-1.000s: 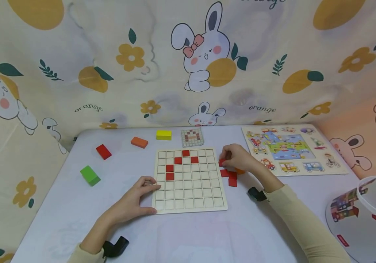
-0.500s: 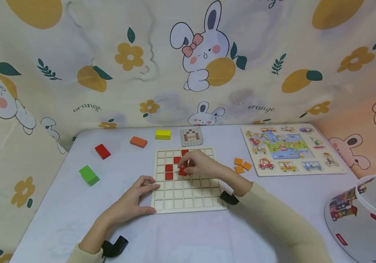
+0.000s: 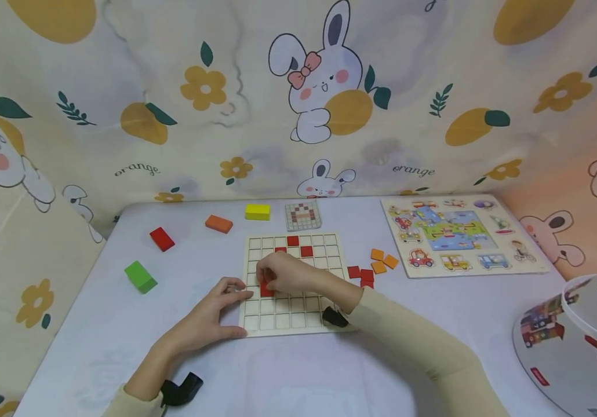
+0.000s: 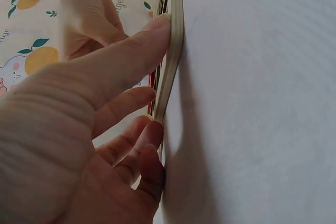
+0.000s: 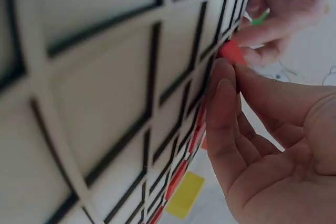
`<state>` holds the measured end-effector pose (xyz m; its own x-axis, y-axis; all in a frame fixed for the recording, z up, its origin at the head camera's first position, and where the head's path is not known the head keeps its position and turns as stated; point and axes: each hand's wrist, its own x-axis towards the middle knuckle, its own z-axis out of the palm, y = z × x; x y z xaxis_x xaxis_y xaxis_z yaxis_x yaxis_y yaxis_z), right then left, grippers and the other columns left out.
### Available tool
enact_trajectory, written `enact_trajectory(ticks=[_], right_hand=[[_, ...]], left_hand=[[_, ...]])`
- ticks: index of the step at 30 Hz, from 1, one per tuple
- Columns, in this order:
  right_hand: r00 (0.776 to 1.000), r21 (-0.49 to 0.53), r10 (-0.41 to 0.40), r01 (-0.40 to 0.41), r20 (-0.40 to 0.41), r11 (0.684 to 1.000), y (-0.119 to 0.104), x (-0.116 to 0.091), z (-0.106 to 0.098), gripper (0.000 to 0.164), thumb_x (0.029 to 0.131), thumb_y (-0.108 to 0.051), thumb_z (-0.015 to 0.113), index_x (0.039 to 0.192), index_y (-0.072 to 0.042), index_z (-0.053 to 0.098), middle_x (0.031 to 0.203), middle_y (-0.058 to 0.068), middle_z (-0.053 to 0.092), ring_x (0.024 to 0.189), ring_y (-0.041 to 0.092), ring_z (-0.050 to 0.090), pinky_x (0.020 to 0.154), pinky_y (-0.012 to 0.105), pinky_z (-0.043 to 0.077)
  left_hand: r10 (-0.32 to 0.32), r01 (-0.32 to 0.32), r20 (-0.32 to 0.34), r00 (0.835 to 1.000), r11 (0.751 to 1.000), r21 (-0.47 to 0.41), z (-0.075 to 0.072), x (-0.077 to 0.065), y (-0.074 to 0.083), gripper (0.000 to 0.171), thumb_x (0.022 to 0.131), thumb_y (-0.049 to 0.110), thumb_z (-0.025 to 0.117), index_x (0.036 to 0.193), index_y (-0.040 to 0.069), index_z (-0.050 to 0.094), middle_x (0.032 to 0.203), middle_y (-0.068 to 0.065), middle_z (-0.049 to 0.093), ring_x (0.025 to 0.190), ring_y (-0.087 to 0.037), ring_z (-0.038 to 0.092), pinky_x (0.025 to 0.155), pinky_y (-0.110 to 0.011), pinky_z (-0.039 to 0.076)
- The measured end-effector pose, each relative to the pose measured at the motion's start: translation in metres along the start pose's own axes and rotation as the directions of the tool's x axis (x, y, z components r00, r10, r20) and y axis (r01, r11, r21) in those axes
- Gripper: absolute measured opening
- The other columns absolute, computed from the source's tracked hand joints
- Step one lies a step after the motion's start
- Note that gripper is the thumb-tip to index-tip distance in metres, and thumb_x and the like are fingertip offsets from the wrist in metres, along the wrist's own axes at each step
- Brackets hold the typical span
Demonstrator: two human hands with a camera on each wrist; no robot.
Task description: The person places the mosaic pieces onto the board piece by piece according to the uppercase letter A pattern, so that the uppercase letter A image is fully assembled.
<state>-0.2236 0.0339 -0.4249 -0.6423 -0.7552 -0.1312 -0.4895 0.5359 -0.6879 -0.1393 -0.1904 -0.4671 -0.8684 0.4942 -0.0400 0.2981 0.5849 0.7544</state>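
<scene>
My right hand (image 3: pixel 289 274) is over the left part of a cream grid board (image 3: pixel 298 324). Thumb and index finger pinch a small red square tile (image 3: pixel 266 291), also seen at the fingertips in the right wrist view as a red tile (image 5: pixel 232 53). More red tiles sit in cells near the far side, one at the top (image 3: pixel 292 241); the hand covers some cells. At the board's left edge rests my left hand (image 3: pixel 210 315), thumb by the near corner and fingers on the side. In the left wrist view its thumb (image 4: pixel 142 40) presses the board's rim.
Right of the board lie loose red tiles (image 3: pixel 354 271) and orange tiles (image 3: pixel 378 267). Behind it are a pattern card (image 3: pixel 302 216) and a yellow block (image 3: pixel 258 212). Orange, red and green blocks (image 3: pixel 141 277) are at left. A picture puzzle (image 3: pixel 460 263) and a bucket (image 3: pixel 564 341) stand right.
My right hand has carried a red tile from the loose pile right of the board across to the board's left columns. My left hand has stayed at the board's edge.
</scene>
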Motion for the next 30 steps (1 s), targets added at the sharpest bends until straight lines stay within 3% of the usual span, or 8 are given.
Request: enact_trajectory(ticks=[7, 12, 21, 25, 30], right_hand=[[0.999, -0.131, 0.021, -0.025, -0.030, 0.991, -0.003, -0.003, 0.004, 0.010, 0.086, -0.003, 0.076, 0.090, -0.012, 0.074, 0.081, -0.008, 0.063, 0.079, 0.011, 0.055, 0.073, 0.023, 0.047], [0.999, -0.183, 0.011, -0.020, -0.050, 0.983, -0.004, -0.003, 0.006, 0.010, 0.086, -0.002, 0.075, 0.093, -0.009, 0.077, 0.087, -0.006, 0.068, 0.083, 0.009, 0.058, 0.079, 0.023, 0.049], [0.998, -0.103, -0.032, 0.027, -0.047, 0.994, 0.000, -0.010, 0.004, 0.007, 0.087, 0.000, 0.074, 0.089, -0.007, 0.075, 0.083, -0.003, 0.068, 0.077, 0.010, 0.056, 0.072, 0.022, 0.048], [0.991, -0.024, -0.026, 0.023, -0.129, 0.999, 0.017, -0.031, -0.012, 0.005, 0.090, -0.003, 0.071, 0.093, -0.006, 0.074, 0.085, -0.003, 0.067, 0.077, 0.012, 0.056, 0.071, 0.025, 0.050], [0.959, 0.051, 0.044, -0.031, -0.279, 0.998, 0.056, -0.071, -0.042, 0.011, 0.088, -0.001, 0.072, 0.098, 0.000, 0.072, 0.091, 0.002, 0.068, 0.081, 0.016, 0.059, 0.072, 0.029, 0.052]], left_hand=[[-0.002, 0.002, -0.003, 1.000, 1.000, 0.006, 0.001, 0.000, -0.001, 0.069, 0.077, 0.032, 0.087, 0.137, 0.014, 0.060, 0.139, -0.001, 0.042, 0.129, -0.025, 0.041, 0.109, -0.053, 0.036], [0.001, -0.001, -0.005, 1.000, 1.000, 0.012, 0.001, 0.000, -0.002, 0.069, 0.076, 0.032, 0.087, 0.137, 0.014, 0.060, 0.139, -0.001, 0.042, 0.129, -0.025, 0.041, 0.109, -0.053, 0.036], [0.014, -0.014, -0.007, 1.000, 1.000, 0.001, 0.000, -0.001, -0.002, 0.070, 0.076, 0.029, 0.087, 0.138, 0.011, 0.060, 0.140, -0.003, 0.042, 0.130, -0.027, 0.041, 0.110, -0.053, 0.035], [0.016, -0.016, -0.007, 1.000, 1.000, -0.006, 0.000, 0.000, -0.002, 0.070, 0.076, 0.029, 0.087, 0.138, 0.011, 0.059, 0.141, -0.004, 0.041, 0.131, -0.028, 0.040, 0.110, -0.054, 0.035], [0.004, -0.004, -0.006, 1.000, 1.000, -0.010, 0.001, 0.000, -0.002, 0.070, 0.076, 0.030, 0.087, 0.138, 0.012, 0.059, 0.140, -0.003, 0.041, 0.130, -0.027, 0.040, 0.110, -0.054, 0.035]])
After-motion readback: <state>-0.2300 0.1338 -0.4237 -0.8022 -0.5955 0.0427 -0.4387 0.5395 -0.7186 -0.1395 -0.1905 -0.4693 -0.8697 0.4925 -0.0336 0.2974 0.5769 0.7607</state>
